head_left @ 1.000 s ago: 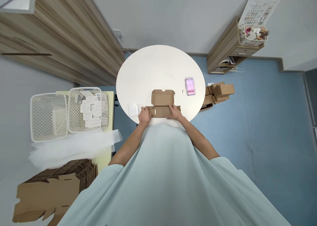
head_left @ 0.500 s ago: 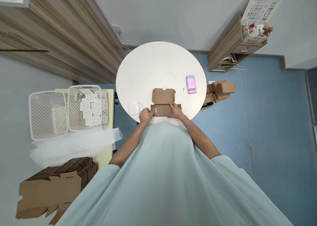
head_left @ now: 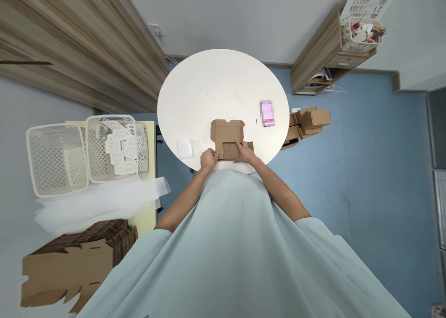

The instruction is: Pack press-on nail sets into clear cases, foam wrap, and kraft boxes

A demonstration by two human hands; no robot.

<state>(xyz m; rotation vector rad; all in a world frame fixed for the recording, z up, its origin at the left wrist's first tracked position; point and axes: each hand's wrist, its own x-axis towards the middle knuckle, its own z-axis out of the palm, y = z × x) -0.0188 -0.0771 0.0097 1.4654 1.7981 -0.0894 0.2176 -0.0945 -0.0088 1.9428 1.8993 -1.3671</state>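
Observation:
A brown cardboard box [head_left: 228,131], partly folded, lies at the near edge of the round white table. Its lid flap with a notch spreads away from me. My left hand [head_left: 209,159] pinches the box's left side, where a side flap is folded inward. On the right, my right hand [head_left: 245,152] grips the box wall, thumb over the inside and fingers toward the front. A side flap sticks out past that hand. To the left of the box lies a white translucent packet [head_left: 185,148].
A phone-like item with a blurred screen [head_left: 267,113] lies on the white table [head_left: 216,81]. White baskets [head_left: 111,169], foam sheets [head_left: 101,199] and stacked flat cardboard [head_left: 66,271] are at left. Folded boxes [head_left: 308,120] stand right of the table; a wooden cabinet [head_left: 317,53] is beyond.
The box's left side flap has been folded inward, and my left hand has shifted slightly right with it. My right hand stays on the right side. The view has shifted a little.

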